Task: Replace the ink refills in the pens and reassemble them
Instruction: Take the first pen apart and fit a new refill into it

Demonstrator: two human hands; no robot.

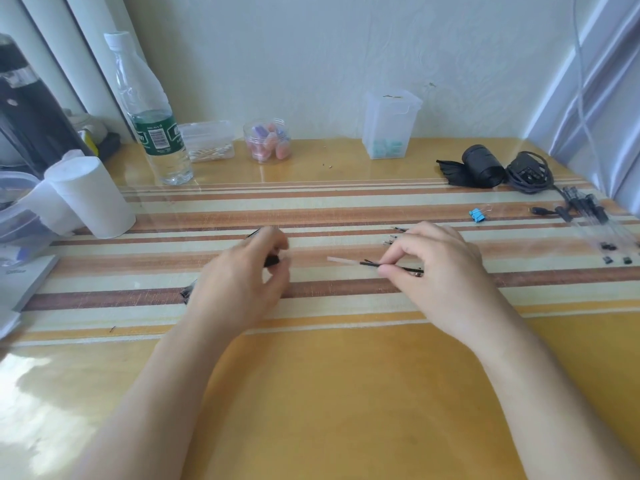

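Evidently light, thin and likely bendy, the ink refill [346, 261] lies at three o'clock from the left hand [242, 271]. The right hand [436, 261] pinches it mid-shaft between thumb and forefinger, a sensible hold. The left hand's fingers curl round a black pen part [272, 260].

Right hand [440, 268] pinches an ink refill [349, 261]; left hand [242, 282] grips a black part [272, 260].

cam: 1 view, head-worn, wide-angle | pos: over near side of table [346, 393], close in | dir: fwd + down, twd far edge & wall [311, 64] | cover: tabletop across to far edge, right edge by window frame [588, 81] | frame: forearms enter from btm, left hand [242, 271] & right hand [440, 268] mid-frame | lens: far-side lines bow
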